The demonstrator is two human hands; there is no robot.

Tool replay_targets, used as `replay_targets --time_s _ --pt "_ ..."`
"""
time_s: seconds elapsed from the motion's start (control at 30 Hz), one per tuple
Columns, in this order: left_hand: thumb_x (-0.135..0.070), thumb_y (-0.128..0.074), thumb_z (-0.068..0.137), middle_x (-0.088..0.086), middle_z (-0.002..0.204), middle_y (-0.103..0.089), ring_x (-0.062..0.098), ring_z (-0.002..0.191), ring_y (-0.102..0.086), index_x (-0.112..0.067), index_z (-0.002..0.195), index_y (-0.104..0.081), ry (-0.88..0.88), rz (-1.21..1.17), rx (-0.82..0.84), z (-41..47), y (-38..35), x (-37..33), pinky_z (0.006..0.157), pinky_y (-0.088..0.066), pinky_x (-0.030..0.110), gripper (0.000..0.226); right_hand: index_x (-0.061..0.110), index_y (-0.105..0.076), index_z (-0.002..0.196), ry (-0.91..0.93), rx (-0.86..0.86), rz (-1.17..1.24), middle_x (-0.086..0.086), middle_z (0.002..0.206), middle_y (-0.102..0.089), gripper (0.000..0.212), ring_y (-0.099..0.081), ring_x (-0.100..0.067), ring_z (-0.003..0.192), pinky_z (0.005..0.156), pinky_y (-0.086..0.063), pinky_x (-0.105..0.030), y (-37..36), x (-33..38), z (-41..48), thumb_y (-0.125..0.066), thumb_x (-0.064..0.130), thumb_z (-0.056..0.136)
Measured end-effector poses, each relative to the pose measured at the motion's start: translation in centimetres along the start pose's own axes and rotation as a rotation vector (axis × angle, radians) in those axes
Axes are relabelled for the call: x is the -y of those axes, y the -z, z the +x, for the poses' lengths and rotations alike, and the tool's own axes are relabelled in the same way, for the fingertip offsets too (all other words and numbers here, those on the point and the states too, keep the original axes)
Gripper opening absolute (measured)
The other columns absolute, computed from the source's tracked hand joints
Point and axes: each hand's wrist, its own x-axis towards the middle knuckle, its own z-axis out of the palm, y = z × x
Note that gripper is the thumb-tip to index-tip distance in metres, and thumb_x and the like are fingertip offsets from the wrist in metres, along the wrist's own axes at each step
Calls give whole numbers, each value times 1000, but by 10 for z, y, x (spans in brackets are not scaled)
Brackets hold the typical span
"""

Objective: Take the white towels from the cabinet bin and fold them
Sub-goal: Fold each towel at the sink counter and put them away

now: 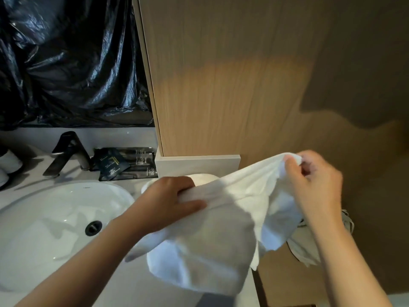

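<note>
Head view: I see the left hand [174,196] clenched on a bunched fold of a white towel [232,218], fingers curled over the cloth and thumb lying along it. The right hand [314,185] is raised higher, to the right, pinching the towel's top corner between thumb and fingertips, the other fingers loosely curled. The towel stretches in a slope between both hands and hangs down from them, creased and partly doubled, its lower part blurred over the right end of the grey worktop [124,284]. Behind the left hand sits a white rounded shape; I cannot tell what it is. A white sink [55,218] lies left of the towel, a dark tap [66,151] and black packets [124,165] behind it. A wooden panel [243,85] rises behind the hands.
</note>
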Motion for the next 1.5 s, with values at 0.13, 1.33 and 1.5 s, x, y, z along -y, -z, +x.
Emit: replay_targets --time_s 0.13,1.33,1.5 --pt "-56 -66 80 -10 70 -51 7 66 -47 -22 76 -50 38 88 122 -2 0 0 61 -36 24 38 9 -53 68 -68 9 -72 -8 56 -52 29 -46 -30 57 56 -34 -38 1 -8 1 -59 23 92" --pt "-35 -71 84 -8 68 -54 4 63 -49 -20 79 -65 -216 94 -174 66 73 -44 55 -32 22 16 18 -59 80 132 50 203 -1 67 -57 18 -54 -17 62 49 -38 -20 19 55 61 -55 24 96" --pt "-31 -64 85 -4 76 -55 14 66 -50 -18 83 -69 -325 143 -483 91 104 -70 58 -39 32 14 24 -60 89 170 -134 128 12 72 -59 10 -58 -3 69 52 -38 -13 43 79 84 -57 30 96"
